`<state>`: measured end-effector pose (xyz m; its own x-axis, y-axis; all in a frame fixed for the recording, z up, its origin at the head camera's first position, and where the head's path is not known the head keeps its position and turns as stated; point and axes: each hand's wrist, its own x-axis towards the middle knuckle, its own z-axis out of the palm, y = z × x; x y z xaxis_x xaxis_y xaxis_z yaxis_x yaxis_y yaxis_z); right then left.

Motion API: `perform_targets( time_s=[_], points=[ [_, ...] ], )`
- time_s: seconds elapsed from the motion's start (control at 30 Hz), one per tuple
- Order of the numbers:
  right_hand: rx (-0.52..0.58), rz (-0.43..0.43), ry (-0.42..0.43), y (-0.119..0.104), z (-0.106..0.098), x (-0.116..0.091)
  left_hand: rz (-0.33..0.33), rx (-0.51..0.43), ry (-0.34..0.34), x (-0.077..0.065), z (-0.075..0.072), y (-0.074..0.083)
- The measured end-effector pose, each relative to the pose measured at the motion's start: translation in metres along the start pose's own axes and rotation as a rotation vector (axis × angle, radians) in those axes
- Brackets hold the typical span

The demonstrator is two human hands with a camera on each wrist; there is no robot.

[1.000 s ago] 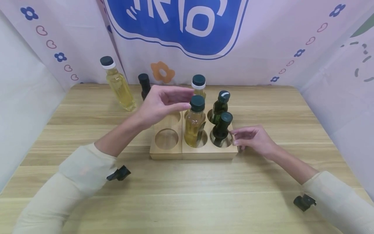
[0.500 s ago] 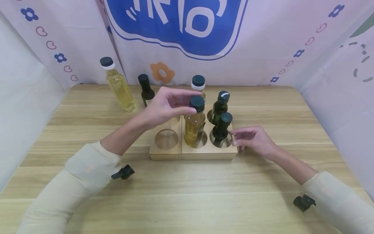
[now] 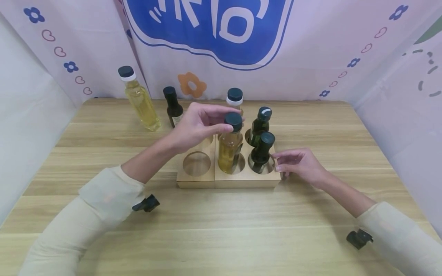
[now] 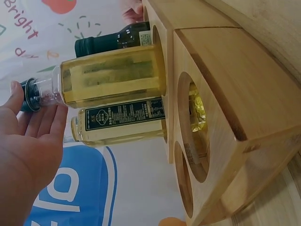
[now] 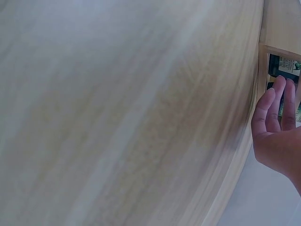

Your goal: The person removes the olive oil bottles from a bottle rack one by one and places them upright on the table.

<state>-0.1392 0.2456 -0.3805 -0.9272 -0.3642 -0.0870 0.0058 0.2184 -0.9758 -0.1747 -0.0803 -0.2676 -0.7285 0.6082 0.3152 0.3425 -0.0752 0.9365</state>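
In the head view a wooden rack (image 3: 246, 183) with round holes stands mid-table. A clear bottle of yellow oil (image 3: 226, 153) sits upright in its front middle hole. My left hand (image 3: 193, 126) pinches this bottle's dark green cap (image 4: 32, 94), thumb on the near side and fingers behind. At the rack's right end my right hand (image 3: 304, 166) rests its fingertips by the side, fingers loosely bent. The right wrist view has this hand (image 5: 282, 136) at the rack's open end. A dark green bottle (image 3: 262, 147) stands in the front right hole, nearest those fingers.
Behind stand another dark green bottle (image 3: 260, 126) and a white-collared yellow oil bottle (image 3: 235, 101), both in the rack. To the left, a tall oil bottle (image 3: 141, 103) and a small dark bottle (image 3: 174, 109) stand on the table (image 3: 224, 230).
My left hand has moved right and closed its thumb and fingers on the oil bottle's cap. The right hand and the bottles stay where they were.
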Motion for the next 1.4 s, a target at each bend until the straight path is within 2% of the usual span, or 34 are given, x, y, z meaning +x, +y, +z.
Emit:
perform_targets(
  time_s=[0.53,1.4],
  points=[
    [-0.018,0.001,0.007,-0.003,0.001,0.0,-0.085,0.012,0.162,0.0,0.007,0.007],
    [-0.047,0.005,0.019,-0.001,-0.001,0.0,-0.037,-0.012,0.288,0.002,0.01,0.017]
  ],
)
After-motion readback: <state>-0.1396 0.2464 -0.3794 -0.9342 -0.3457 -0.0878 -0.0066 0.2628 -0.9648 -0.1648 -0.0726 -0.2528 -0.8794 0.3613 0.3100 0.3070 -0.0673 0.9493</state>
